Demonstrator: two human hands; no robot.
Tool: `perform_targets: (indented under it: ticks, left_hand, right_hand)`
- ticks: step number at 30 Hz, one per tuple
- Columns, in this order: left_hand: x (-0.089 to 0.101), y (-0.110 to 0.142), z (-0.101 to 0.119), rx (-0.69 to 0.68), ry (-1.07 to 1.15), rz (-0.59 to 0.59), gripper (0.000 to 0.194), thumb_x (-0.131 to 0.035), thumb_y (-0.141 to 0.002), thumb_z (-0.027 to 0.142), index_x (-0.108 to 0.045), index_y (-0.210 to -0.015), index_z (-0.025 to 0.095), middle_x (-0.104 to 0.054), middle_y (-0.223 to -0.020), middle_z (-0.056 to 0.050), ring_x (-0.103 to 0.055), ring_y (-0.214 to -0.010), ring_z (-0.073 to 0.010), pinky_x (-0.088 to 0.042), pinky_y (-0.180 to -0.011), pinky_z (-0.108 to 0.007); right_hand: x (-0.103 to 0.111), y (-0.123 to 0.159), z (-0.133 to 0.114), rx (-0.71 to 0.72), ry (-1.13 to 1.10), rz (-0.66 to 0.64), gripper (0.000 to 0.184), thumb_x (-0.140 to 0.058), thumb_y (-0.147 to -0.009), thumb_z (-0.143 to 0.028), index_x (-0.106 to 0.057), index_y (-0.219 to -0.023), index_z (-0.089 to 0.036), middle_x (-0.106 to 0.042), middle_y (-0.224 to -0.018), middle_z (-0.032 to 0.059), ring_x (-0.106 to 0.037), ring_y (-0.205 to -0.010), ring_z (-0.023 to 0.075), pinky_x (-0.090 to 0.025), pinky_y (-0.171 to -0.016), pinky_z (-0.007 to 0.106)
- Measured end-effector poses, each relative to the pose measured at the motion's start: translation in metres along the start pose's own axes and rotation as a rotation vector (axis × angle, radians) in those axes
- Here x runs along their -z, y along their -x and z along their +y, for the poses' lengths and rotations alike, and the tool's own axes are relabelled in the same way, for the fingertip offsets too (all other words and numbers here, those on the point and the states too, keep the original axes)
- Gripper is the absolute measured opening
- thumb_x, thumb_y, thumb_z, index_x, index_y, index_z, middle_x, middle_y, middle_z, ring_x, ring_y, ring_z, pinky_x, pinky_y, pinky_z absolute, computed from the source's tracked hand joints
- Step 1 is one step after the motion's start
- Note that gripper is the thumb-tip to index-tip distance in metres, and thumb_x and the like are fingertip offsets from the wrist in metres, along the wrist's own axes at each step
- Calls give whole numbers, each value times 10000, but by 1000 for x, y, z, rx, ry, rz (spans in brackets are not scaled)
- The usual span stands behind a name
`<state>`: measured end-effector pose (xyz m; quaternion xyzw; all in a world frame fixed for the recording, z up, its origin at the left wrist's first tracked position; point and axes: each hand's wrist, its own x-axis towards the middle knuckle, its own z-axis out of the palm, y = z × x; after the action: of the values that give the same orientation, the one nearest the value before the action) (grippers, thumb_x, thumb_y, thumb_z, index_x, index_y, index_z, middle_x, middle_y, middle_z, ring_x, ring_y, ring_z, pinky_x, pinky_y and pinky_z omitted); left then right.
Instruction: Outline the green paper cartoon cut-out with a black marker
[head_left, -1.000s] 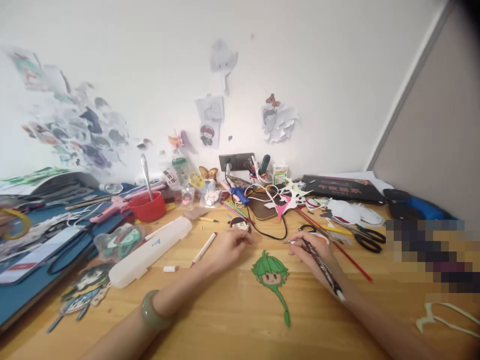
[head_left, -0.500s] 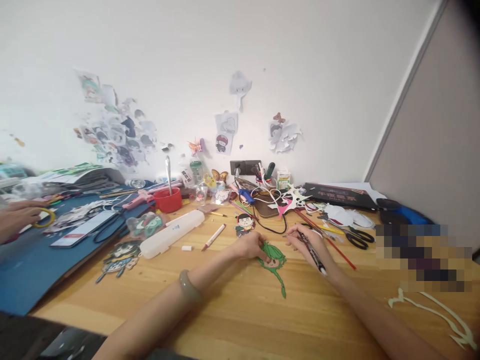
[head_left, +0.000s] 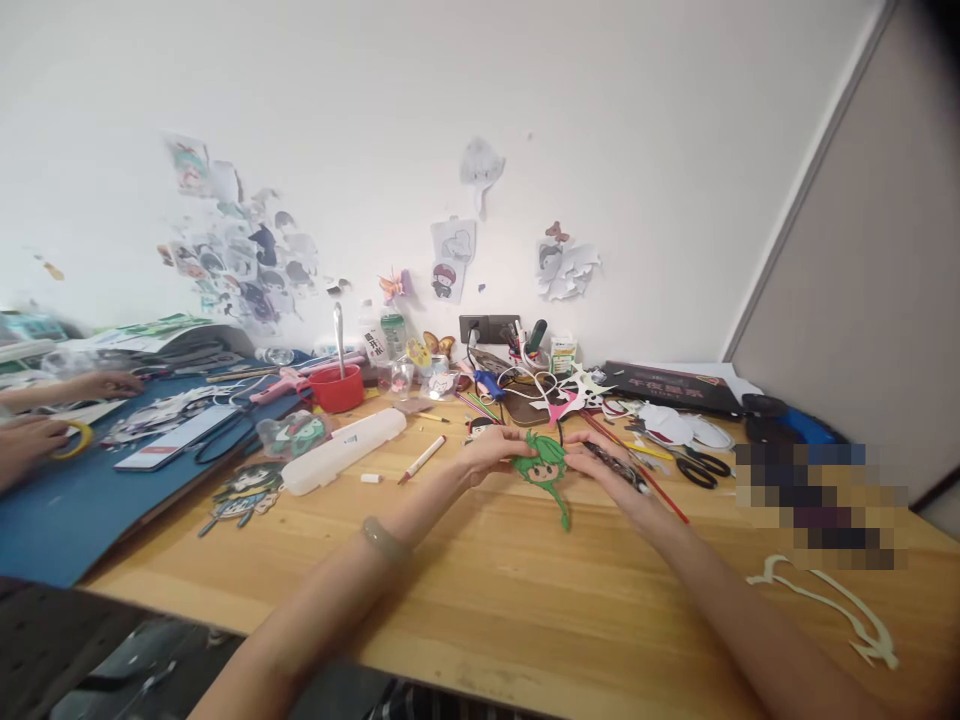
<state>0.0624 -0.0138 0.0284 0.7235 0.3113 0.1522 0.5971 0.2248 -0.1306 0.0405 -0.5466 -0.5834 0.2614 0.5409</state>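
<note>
A green-haired cartoon character cutout (head_left: 541, 465) with a trailing green stem is held up just above the wooden table. My left hand (head_left: 491, 452) pinches its left edge. On the other side, the fingertips of my right hand (head_left: 600, 470) touch its right edge. A dark patterned pen (head_left: 624, 468) is tucked in that same hand, pointing back toward the wrist. Behind my left fingers lies another cartoon cutout (head_left: 478, 428), mostly covered. An uncapped marker (head_left: 422, 459) and its white cap (head_left: 371, 478) rest to the left.
A white pencil case (head_left: 345, 452), a red pot (head_left: 336, 390) and more cutouts (head_left: 244, 495) stand left. Black scissors (head_left: 701, 467) and a pale cut-out strip (head_left: 832, 590) lie right. Another person's hand (head_left: 37, 440) is near yellow tape (head_left: 77, 440) on the blue mat (head_left: 67, 520).
The green cutout has been raised from the tabletop and turned more upright. My right hand has moved in to its right edge, still with the pen. The view has shifted slightly.
</note>
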Motion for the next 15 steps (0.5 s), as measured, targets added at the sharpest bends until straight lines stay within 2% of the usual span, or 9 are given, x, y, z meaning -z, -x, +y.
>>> perform_targets:
  ticks: [3, 7, 11, 15]
  left_hand:
    - [-10, -2, -4, -31, 84, 52, 277, -506, -883, 295, -507, -1104, 128, -534, -1082, -83, -556, -922, -193, -485, -781, -382]
    - [-19, 1, -9, -39, 173, 43, 282, -510, -881, 288, -501, -1115, 131, -529, -1092, -83, -554, -930, -195, -484, -784, -384]
    - [-27, 5, -15, 26, 222, 20, 259, -512, -880, 279, -513, -1089, 125, -543, -1056, -77, -565, -892, -182, -495, -758, -365]
    - [-36, 5, -20, 62, 247, 44, 236, -512, -881, 278, -529, -1052, 116, -558, -1010, -69, -572, -852, -168, -501, -732, -345]
  right_hand:
    - [2, 5, -6, -9, -42, -50, 150, -532, -735, -282, -518, -868, -214, -579, -736, -25, -569, -722, 161, -435, -691, 285]
    - [1, 8, -12, -23, -65, -9, 152, -533, -717, -268, -501, -854, -212, -522, -695, -36, -536, -671, 149, -428, -638, 271]
    - [-4, 6, -7, -45, -97, 36, 173, -559, -698, -298, -481, -826, -211, -486, -664, -45, -510, -630, 139, -418, -594, 260]
    - [-9, 4, 2, -74, -154, 22, 200, -586, -687, -311, -471, -817, -212, -537, -700, -30, -519, -650, 141, -425, -587, 260]
